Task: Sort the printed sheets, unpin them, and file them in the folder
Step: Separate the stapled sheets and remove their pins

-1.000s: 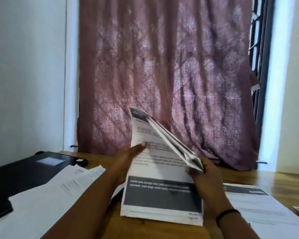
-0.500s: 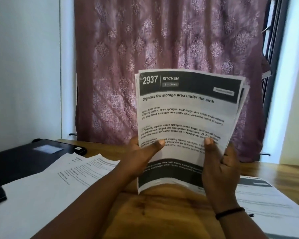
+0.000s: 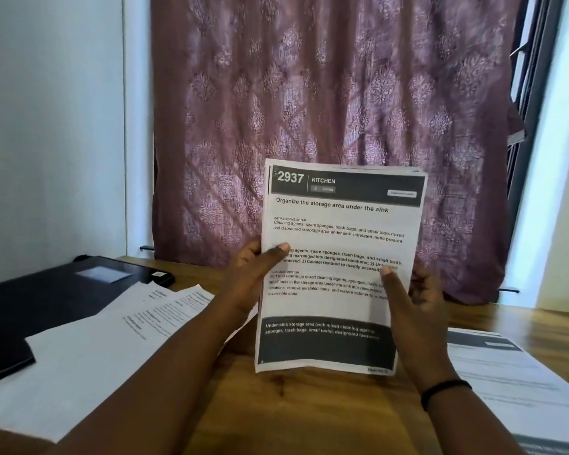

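A stack of printed sheets (image 3: 339, 224) stands upright above the wooden table (image 3: 309, 412), its front page headed "2937 KITCHEN". My left hand (image 3: 250, 277) grips its left edge, thumb on the front. My right hand (image 3: 414, 307) grips the right edge, thumb on the page and fingers behind. A staple or pin seems to sit at the top left corner; it is too small to be sure. A black folder (image 3: 46, 290) lies shut at the far left.
Loose white sheets (image 3: 105, 339) spread over the table's left side, partly over the folder. More printed sheets (image 3: 506, 372) lie at the right. A small black object (image 3: 162, 277) sits by the folder. A maroon curtain (image 3: 326, 110) hangs behind the table.
The stack was folded open and low over the table; both hands have raised it upright and squared its pages together. The view has come closer.
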